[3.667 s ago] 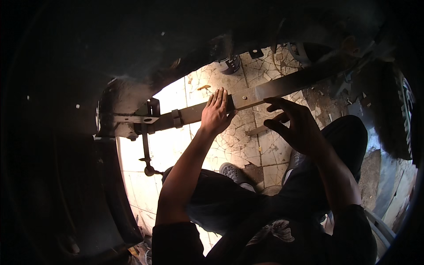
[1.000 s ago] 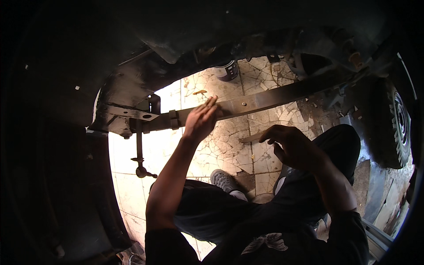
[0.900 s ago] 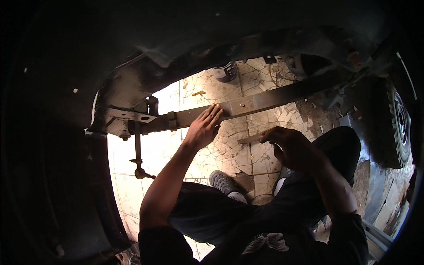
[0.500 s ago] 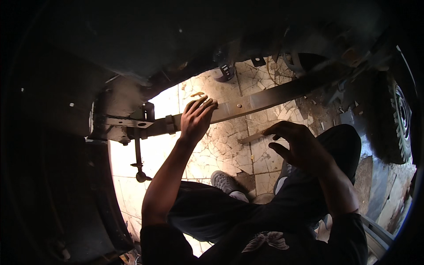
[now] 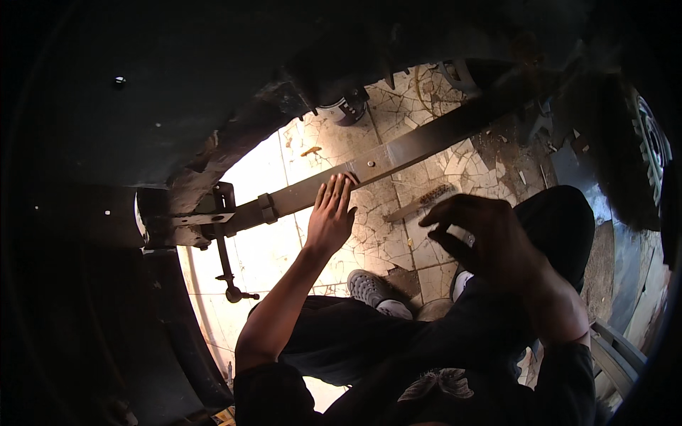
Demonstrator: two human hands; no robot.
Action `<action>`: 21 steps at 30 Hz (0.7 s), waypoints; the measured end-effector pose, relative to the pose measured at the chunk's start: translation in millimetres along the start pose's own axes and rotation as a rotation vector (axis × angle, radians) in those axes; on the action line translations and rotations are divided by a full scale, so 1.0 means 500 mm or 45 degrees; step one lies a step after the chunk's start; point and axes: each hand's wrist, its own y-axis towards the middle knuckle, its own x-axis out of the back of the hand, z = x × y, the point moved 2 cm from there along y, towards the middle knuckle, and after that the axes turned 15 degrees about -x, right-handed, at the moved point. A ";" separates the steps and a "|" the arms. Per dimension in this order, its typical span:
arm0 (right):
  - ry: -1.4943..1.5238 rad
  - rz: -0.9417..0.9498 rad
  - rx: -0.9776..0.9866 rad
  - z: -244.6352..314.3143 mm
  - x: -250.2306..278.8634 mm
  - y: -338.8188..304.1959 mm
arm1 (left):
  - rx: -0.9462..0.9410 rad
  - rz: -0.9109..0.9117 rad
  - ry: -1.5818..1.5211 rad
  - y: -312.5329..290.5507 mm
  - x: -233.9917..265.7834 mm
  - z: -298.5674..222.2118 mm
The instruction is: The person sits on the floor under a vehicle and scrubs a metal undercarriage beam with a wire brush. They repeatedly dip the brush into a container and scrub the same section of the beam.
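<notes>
Under the fingertips of my left hand [image 5: 330,220] lies a long, flat metal bar [image 5: 419,142]. That hand is stretched out, fingers nearly straight and close together, laid on the bar's face and pointing away from me, pinching nothing. The bar's long axis runs crosswise under them on a slant: leftward it comes a little nearer to me, rightward it climbs away into shadow, where I cannot make out its end. Just to the right of my fingertips a small round stud [image 5: 370,164] sits in its face; to their left a dark clip [image 5: 267,208] wraps around it, and farther left it meets a metal bracket [image 5: 202,219]. Below that bracket hangs a rod with a ball joint [image 5: 232,292].

Right of that grip and nearer to me, my right hand [image 5: 455,228] hangs bent, thumb and fingers apart, with nothing visible between them. Just beyond its fingers a wire brush [image 5: 436,194] lies on the cracked tile floor [image 5: 376,238], handle toward my left. Past the bar stands a dark can [image 5: 344,111].
</notes>
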 end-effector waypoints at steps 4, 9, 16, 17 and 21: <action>0.013 -0.059 -0.030 -0.012 -0.004 0.018 | 0.057 0.064 0.012 0.052 0.003 -0.005; 0.074 -0.017 0.054 0.012 -0.031 0.038 | -0.008 0.159 0.052 0.094 0.019 0.021; 0.038 -0.077 0.032 -0.010 -0.038 0.020 | -0.044 0.204 0.192 0.041 0.000 -0.011; 0.038 -0.121 0.003 -0.004 -0.034 0.020 | -0.019 0.197 0.177 0.061 0.002 -0.014; 0.203 -0.141 -0.026 0.034 -0.059 0.036 | 0.076 0.146 0.017 0.131 0.014 0.035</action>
